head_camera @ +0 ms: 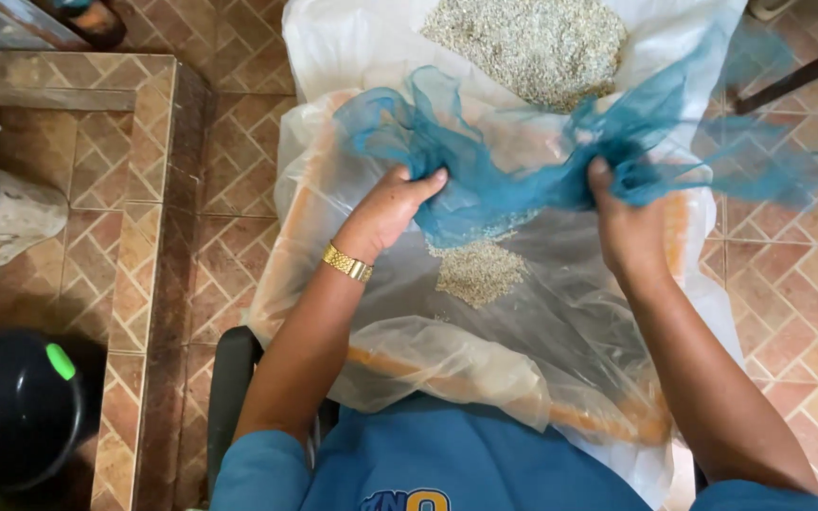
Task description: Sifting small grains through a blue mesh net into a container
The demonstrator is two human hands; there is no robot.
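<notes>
A clear plastic sheet (560, 322) lies spread over the person's lap, in the middle of the scene. On it, near the centre, sits a small heap of grain (478, 272). Just above that heap hangs a bunched net cloth (513, 180), stretched from left to right, with the left hand (388, 213) at its left part and the right hand (629, 232) at its right. Farther off, behind the cloth, a larger heap of grain (527, 43) rests on a white sack (333, 47). Far to the left, a jar (2, 213) lies on a raised tiled ledge (158, 189). At the near left a round lidded pot (16, 407) sits on the floor.
</notes>
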